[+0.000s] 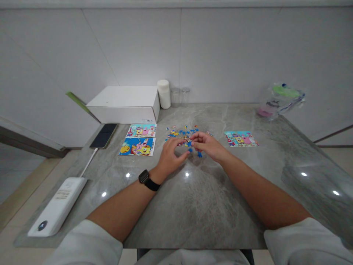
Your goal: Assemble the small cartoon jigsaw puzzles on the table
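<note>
- Far left: a white, round-edged plastic power bank [58,206] lies on my grey marbled counter [198,209], its white cable [88,162] running to a dark-screened flat phone [104,135]. My left forearm, if swung outward, could drag both.
- Left, rear: a white rectangular cardboard box [124,97]. In front of it lie two glossy rectangular cartoon cards, an upper light-blue one [142,130] and a lower deep-blue one [137,147]; a careless sleeve might shift them.
- Centre left: my left hand [171,155], a black square-faced watch [149,180] at its wrist. The thumb stands apart from the fingers, which reach the near edge of the pieces.
- Centre: small, irregular blue-and-yellow puzzle pieces [188,131], scattered loosely between and beyond my hands. Being light and crowded, they could be swept aside or covered by a palm. Behind stand a white cylindrical bottle [164,95] and two clear glass jars [180,97], liable to topple if knocked.
- Centre right: my right hand [210,146], thumb and fingers drawn narrow; whether a piece is pinched there, I cannot tell. A loose pinch would drop it.
- Right: a light-blue rectangular cartoon card [242,138], lying flat; at the far corner, a clear plastic bag with green and pink contents [280,102], which a bump could tip off.
</note>
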`<state>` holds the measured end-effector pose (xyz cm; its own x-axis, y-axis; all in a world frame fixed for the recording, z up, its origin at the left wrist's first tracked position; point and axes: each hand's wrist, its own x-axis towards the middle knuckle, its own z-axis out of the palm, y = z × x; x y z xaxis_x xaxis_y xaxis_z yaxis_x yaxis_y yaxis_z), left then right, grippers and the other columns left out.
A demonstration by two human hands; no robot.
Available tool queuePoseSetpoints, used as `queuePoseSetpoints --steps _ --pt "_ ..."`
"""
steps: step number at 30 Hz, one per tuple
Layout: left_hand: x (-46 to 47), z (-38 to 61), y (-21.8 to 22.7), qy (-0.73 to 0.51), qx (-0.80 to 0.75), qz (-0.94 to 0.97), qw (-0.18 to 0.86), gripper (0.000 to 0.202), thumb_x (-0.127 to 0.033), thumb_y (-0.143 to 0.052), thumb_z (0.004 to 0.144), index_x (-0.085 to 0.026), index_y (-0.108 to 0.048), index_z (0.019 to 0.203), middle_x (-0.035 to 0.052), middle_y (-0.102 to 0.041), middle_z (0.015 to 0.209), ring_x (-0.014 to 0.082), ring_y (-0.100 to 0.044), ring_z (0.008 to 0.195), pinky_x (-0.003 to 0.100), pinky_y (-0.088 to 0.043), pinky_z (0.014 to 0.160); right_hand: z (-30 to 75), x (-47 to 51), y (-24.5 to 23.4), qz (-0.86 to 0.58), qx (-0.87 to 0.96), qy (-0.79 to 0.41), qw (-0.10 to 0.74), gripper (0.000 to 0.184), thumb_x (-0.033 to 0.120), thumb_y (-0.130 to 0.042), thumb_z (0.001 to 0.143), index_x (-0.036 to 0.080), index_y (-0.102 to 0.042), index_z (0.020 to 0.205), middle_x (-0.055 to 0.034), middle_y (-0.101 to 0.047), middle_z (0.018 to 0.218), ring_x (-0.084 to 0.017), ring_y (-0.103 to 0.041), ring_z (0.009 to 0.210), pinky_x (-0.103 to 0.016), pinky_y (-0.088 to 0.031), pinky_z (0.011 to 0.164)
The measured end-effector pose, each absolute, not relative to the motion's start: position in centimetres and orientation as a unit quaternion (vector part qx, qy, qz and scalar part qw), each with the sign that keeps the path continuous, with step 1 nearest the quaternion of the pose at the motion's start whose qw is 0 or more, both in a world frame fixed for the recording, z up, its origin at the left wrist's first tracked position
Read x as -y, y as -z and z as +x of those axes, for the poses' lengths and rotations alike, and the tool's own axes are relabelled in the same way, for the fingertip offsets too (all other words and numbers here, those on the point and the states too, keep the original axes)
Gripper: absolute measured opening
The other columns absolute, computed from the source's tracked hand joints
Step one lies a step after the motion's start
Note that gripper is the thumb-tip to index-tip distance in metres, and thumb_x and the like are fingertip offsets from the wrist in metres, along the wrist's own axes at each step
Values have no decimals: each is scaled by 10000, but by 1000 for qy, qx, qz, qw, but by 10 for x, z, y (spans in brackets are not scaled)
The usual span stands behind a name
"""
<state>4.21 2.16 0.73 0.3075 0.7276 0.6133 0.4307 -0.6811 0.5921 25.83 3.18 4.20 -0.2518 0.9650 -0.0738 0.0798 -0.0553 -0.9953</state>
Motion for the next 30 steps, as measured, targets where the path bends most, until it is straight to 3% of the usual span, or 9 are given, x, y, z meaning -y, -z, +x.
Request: queuePoseSetpoints --steps 12,16,22,30 --pt "-21 40 -18 -396 -414 797 190 182 -304 -719 962 -251 -711 1136 76 -703 1168 250 -643 1159 449 -528 1049 258 -32 -38 -451 603 -553 356 393 410 -780 788 206 -669 1104 11 -693 828 -143 -613 708 -268 -475 666" --pt "-30 31 -23 -343 -433 811 193 211 -274 -736 937 -238 -724 1145 76 -682 1167 235 -649 1090 400 -556 974 268 -39 -34 -504 680 -420 328 284 341 -677 877 215 -703 1130 -7 -715 869 -159 -633 737 -281 -491 700" --pt "-36 21 -20 -178 -481 835 200 189 -256 -758 882 -227 -731 1066 45 -693 987 226 -661 884 369 -545 823 268 -34 -28 -550 796 -186 171 192 194 -671 904 222 -787 1055 -51 -759 941 -199 -678 875 -310 -490 837" --pt "-34 25 -21 -142 -500 834 186 174 -278 -719 894 -214 -735 1055 63 -730 928 248 -679 849 362 -526 762 259 -30 -15 -566 810 -118 95 222 269 -677 951 252 -803 1133 -81 -762 1051 -236 -688 988 -317 -491 873"
